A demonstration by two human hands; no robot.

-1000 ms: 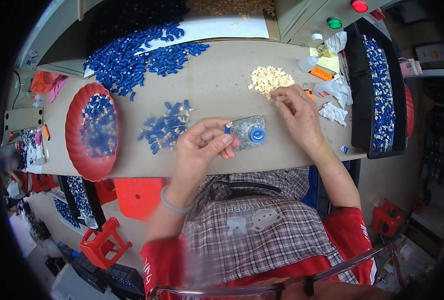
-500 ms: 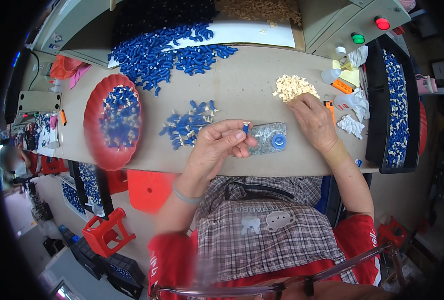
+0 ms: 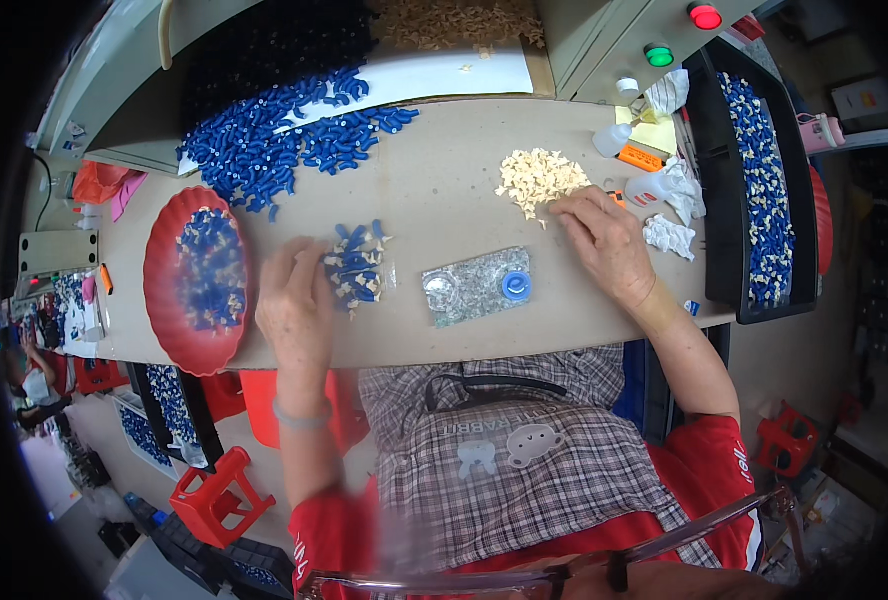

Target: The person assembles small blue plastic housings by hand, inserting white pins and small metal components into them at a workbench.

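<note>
My left hand (image 3: 294, 305) is smeared by motion, its fingers curled down at the left side of a small pile of blue curved pieces with cream ends (image 3: 356, 270). Whether it holds anything is hidden. At the right edge of a heap of small cream pieces (image 3: 539, 180), my right hand (image 3: 609, 245) has its fingers drawn together, and what is between the tips cannot be made out. Between the hands lies a speckled grey rectangular block (image 3: 479, 300) with a blue ring-shaped part (image 3: 516, 286) on its right end.
A red scalloped dish (image 3: 159, 300) with blue and cream pieces stands left. Loose blue pieces (image 3: 254, 150) lie at the back. To the right are white bottles (image 3: 612, 140), crumpled tissue (image 3: 669, 236) and a long black tray (image 3: 729, 200). A red stool (image 3: 222, 495) stands below left.
My left hand has moved left from over the block to the small pile; the blue piece it held is no longer visible in it. My right hand remains by the cream heap. The view has shifted.
</note>
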